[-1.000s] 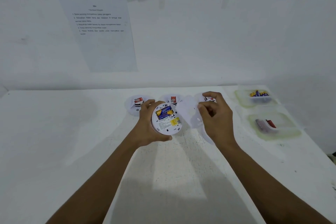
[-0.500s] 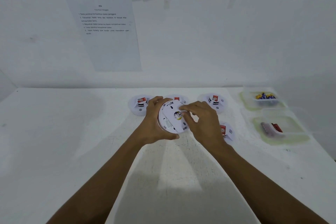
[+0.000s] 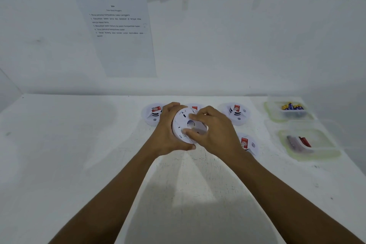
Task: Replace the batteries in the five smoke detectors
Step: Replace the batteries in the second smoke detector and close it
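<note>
The right hand's fingers (image 3: 195,117) and thumb (image 3: 190,134) curl onto the round white face of the detector (image 3: 183,123) and pinch it. The right hand (image 3: 217,132) covers its right side. The left hand (image 3: 168,134) grips the detector's left edge, with fingers over the top and thumb under it. The detector is tilted and held just above the table (image 3: 79,154).

Four more detectors lie on the table. One (image 3: 153,114) is just left of the held detector, and one (image 3: 194,107) peeks out behind it. One (image 3: 236,113) is to its right, and one (image 3: 247,143) is right and nearer.

Far right of the detector, a tub (image 3: 267,111) holds batteries (image 3: 292,106). A nearer tub (image 3: 316,157) holds red and dark things, too blurry to tell.
</note>
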Demonstrator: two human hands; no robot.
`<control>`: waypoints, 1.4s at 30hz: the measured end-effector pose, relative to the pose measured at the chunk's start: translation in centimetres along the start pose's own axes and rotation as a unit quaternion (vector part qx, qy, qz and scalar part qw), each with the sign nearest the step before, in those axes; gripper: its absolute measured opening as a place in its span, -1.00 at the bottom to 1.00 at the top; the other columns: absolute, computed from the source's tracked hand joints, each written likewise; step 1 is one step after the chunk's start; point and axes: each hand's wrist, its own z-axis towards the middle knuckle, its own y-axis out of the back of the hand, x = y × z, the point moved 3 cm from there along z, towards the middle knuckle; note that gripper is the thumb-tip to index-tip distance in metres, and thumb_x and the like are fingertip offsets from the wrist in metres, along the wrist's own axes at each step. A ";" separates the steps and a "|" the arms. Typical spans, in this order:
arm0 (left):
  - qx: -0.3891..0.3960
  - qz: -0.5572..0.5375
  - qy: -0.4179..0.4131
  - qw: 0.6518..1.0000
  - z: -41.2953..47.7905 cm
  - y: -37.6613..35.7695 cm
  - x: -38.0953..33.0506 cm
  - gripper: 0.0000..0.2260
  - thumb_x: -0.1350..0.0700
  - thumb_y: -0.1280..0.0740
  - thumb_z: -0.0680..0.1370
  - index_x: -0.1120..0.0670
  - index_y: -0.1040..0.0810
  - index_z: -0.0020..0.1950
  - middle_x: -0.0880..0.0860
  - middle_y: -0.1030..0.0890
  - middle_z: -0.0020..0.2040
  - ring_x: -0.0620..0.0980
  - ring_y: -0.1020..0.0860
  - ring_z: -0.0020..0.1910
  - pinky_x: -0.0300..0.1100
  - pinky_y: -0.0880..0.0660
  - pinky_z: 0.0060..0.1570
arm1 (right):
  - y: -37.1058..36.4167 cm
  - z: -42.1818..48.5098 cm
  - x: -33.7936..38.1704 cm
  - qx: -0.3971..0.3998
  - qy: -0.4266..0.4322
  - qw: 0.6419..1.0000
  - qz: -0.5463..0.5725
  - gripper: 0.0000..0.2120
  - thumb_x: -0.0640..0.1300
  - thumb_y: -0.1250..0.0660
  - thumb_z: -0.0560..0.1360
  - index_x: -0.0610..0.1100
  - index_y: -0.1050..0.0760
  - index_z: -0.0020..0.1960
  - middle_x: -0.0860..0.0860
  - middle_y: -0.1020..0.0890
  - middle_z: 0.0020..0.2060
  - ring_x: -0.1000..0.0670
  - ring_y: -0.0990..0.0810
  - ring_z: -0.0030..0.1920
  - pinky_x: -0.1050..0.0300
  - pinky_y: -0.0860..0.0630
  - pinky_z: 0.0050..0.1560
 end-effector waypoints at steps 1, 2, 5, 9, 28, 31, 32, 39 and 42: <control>0.000 0.004 -0.014 1.000 -0.1 0.3 -0.4 0.25 -0.51 -0.43 0.06 0.23 -0.09 0.47 0.31 -0.18 0.48 0.11 -0.28 0.41 0.04 -0.14 0.50 | 0.1 0.1 0.2 0.007 -0.002 1.000 0.005 -0.41 0.31 -0.32 0.36 -0.03 -0.63 0.22 0.00 -0.62 0.14 -0.01 -0.59 0.10 0.09 -0.52 0.08; 0.000 -0.009 -0.014 1.000 -0.2 0.5 -0.7 0.28 -0.48 -0.46 0.03 0.23 -0.07 0.49 0.31 -0.18 0.49 -0.01 -0.33 0.35 -0.06 -0.18 0.49 | 0.2 0.1 0.5 0.009 -0.005 1.000 0.011 -0.41 0.31 -0.32 0.35 -0.05 -0.63 0.22 -0.02 -0.63 0.15 -0.02 -0.60 0.09 0.09 -0.52 0.09; 0.042 -0.045 -0.013 0.998 0.1 1.2 -0.8 0.45 -0.60 -0.34 -0.07 0.46 -0.07 0.42 0.35 -0.24 0.41 -0.16 -0.42 0.29 -0.43 -0.29 0.31 | 0.4 0.4 1.1 -0.012 -0.028 0.999 0.042 -0.45 0.27 -0.42 0.35 -0.05 -0.64 0.20 -0.02 -0.68 0.11 0.00 -0.64 0.01 0.05 -0.57 0.09; 0.046 -0.024 -0.024 0.998 -0.8 1.0 -2.3 0.27 -0.63 -0.27 -0.03 0.22 -0.14 0.39 -0.01 -0.28 0.31 -0.27 -0.44 0.17 -0.60 -0.27 0.18 | 0.2 0.5 1.2 -0.023 -0.098 0.989 0.112 -0.57 0.16 -0.53 0.36 -0.02 -0.66 0.15 0.03 -0.71 0.00 0.06 -0.66 -0.13 0.13 -0.61 0.00; -0.034 -0.086 -0.013 0.996 -2.6 4.3 -1.8 -0.52 -0.04 -0.49 0.43 0.00 -0.43 0.28 0.02 -0.59 0.13 0.08 -0.59 0.10 -0.07 -0.60 0.03 | 0.2 1.5 -0.5 0.033 -0.180 0.901 0.394 -0.72 -0.12 -0.49 0.46 0.05 -0.51 0.12 -0.11 -0.72 -0.18 -0.10 -0.71 -0.09 -0.04 -0.62 -0.11; 0.007 -0.108 -0.001 0.994 -2.9 4.4 -1.7 -0.56 0.09 -0.43 0.50 -0.07 -0.41 0.35 0.08 -0.57 0.18 0.09 -0.59 0.13 0.07 -0.62 -0.01 | -0.3 1.4 -0.6 0.021 -0.191 0.880 0.434 -0.82 -0.13 -0.44 0.51 -0.04 -0.52 0.08 -0.12 -0.71 -0.12 -0.09 -0.69 -0.07 0.02 -0.59 -0.17; 0.009 -0.110 0.001 0.994 -3.0 4.2 -1.7 -0.55 0.07 -0.42 0.49 -0.08 -0.41 0.36 0.08 -0.57 0.19 0.09 -0.60 0.13 0.09 -0.63 -0.03 | -0.6 1.2 -0.6 0.016 -0.188 0.875 0.447 -0.86 -0.14 -0.41 0.53 -0.07 -0.52 0.07 -0.13 -0.70 -0.08 -0.10 -0.67 -0.05 0.02 -0.59 -0.16; -0.062 -0.138 -0.001 0.988 -4.3 3.3 0.8 -0.66 0.12 -0.38 0.55 -0.06 -0.49 0.31 0.03 -0.60 0.14 0.12 -0.65 0.01 0.05 -0.65 -0.14 | -3.3 -2.0 -1.0 0.064 -0.189 0.838 0.509 -0.73 -0.24 -0.45 0.49 -0.09 -0.53 0.17 -0.02 -0.64 0.15 -0.16 -0.67 0.08 -0.18 -0.65 -0.01; -0.083 -0.125 -0.005 0.989 -4.7 3.2 1.8 -0.68 0.09 -0.37 0.54 -0.06 -0.51 0.29 -0.01 -0.62 0.16 0.09 -0.65 0.02 0.05 -0.65 -0.16 | -4.3 -3.1 -1.0 0.069 -0.160 0.880 0.443 -0.56 -0.24 -0.54 0.41 -0.02 -0.51 0.22 0.01 -0.62 0.16 -0.08 -0.69 0.03 -0.05 -0.67 -0.04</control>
